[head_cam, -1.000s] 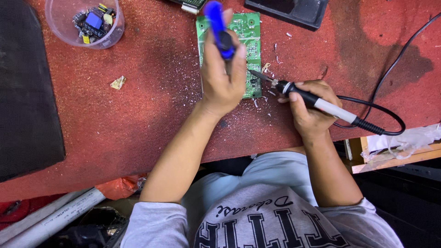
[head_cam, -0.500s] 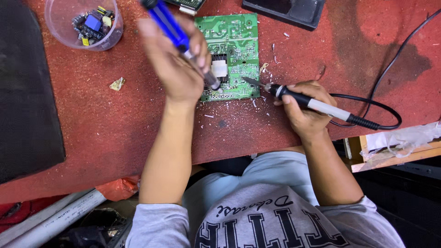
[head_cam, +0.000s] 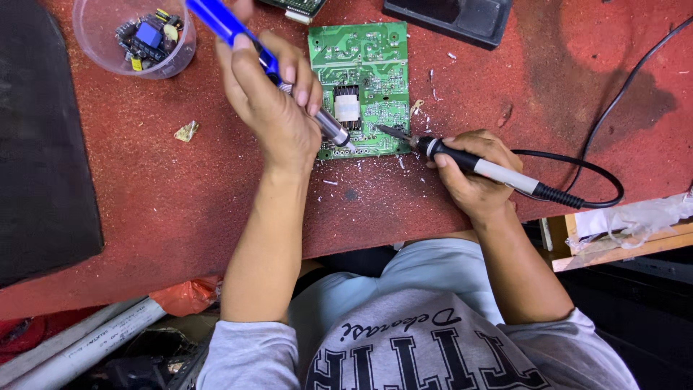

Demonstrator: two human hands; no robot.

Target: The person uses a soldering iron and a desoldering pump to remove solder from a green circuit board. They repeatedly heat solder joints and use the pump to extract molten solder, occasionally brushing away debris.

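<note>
The left hand (head_cam: pixel 271 108) is closed around a blue desoldering pump (head_cam: pixel 267 65), its tip at the lower edge of the green circuit board (head_cam: pixel 361 65) on the red bench (head_cam: pixel 180 195). The right hand (head_cam: pixel 473 177) grips a soldering iron (head_cam: pixel 462 159), tip touching the board's lower right part

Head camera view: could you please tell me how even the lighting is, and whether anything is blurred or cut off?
Head view: light is even and soft on the red mat; the green circuit board is sharp; a faint shadow lies under the left hand; the right hand with the soldering iron is crisp; the blue desoldering pump is cropped at the top edge.
</note>
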